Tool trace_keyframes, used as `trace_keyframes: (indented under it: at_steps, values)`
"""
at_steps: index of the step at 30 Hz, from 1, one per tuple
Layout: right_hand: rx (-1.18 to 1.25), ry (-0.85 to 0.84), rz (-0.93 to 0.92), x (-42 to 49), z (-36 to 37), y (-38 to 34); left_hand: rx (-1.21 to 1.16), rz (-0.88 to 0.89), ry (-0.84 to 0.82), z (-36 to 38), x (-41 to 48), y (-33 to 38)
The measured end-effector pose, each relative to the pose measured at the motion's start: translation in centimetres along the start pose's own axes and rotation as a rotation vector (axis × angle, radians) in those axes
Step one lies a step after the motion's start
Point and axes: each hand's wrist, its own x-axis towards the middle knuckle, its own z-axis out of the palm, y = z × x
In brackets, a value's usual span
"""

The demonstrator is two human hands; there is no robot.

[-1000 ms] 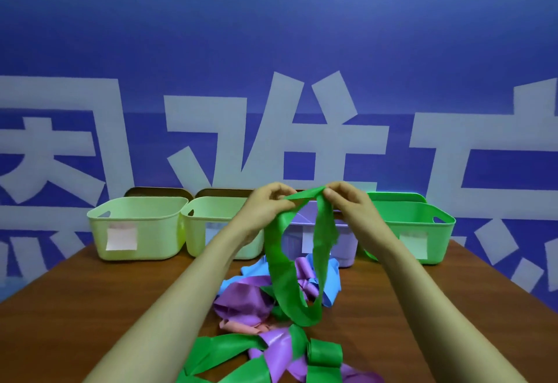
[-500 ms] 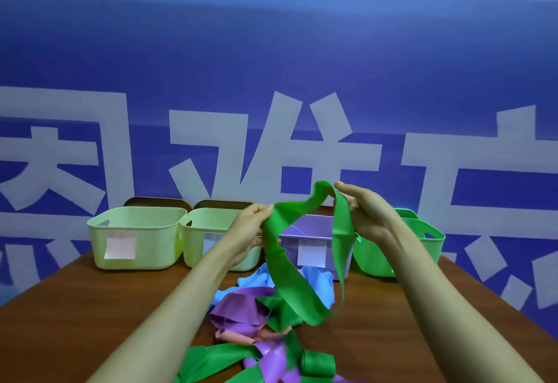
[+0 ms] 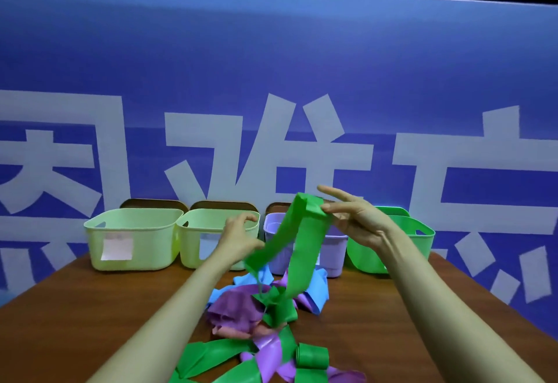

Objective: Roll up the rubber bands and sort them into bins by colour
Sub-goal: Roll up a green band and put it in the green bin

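The brown table (image 3: 75, 307) has a row of bins (four of them), with the green bin (image 3: 419, 241) far right. A heap of bands (image 3: 232, 307) lies in front. The green band (image 3: 302, 247) hangs above the heap. The right hand (image 3: 356, 219) pinches its top end, and the left hand (image 3: 241, 237) grips it lower down.

Behind the bench (image 3: 90, 307), the blue backdrop (image 3: 271, 50) carries huge white characters (image 3: 205, 129), cut off by the bins and the frame's edges, so I can't read them for sure. The left pale-green bin (image 3: 151, 250) has a pale note (image 3: 117, 248) on its front. The second bin (image 3: 193, 244) has another note (image 3: 208, 245), partly hidden. No writing is legible on either.
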Motion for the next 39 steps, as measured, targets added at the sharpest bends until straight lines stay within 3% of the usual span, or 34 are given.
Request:
trace_keyframes:
  at_steps: [3,5,8,13,18,21,23,26,32,35,39]
  values:
    - [-0.029,0.002,0.026,0.2,0.7,1.0,-0.452,0.051,-0.068,0.6,-1.5,2.8]
    - [-0.023,0.013,0.036,0.6,1.1,1.6,-0.589,0.080,-0.169,0.9,-2.5,4.6]
    - [0.027,0.031,0.033,0.9,1.2,1.9,-0.574,0.175,-0.206,1.3,-3.1,5.4]
    - [0.024,0.033,0.017,1.1,1.3,1.3,-0.336,0.254,-0.015,1.7,-2.4,5.5]
    - [0.002,0.065,0.008,0.9,1.5,0.5,-0.522,0.265,-0.088,1.5,-2.5,6.2]
    - [-0.042,0.051,0.016,0.5,1.6,0.4,-0.581,0.277,-0.038,1.4,-2.6,6.9]
    - [-0.220,0.052,-0.004,0.1,1.9,0.6,-0.587,0.283,0.006,1.2,-2.3,7.3]
    - [-0.599,0.134,-0.187,-0.5,2.2,0.7,-0.615,0.285,0.010,0.6,-1.9,8.1]
    - [-0.947,0.241,-0.494,-0.3,2.1,0.4,-0.714,0.247,0.000,0.1,-1.7,9.2]
    - [-0.874,0.248,-0.527,0.0,1.8,0.4,-0.727,0.239,-0.004,-0.1,-1.8,9.3]
    - [-0.712,0.128,-0.487,-0.5,2.3,0.1,-0.712,0.253,0.004,-0.4,-1.9,9.2]
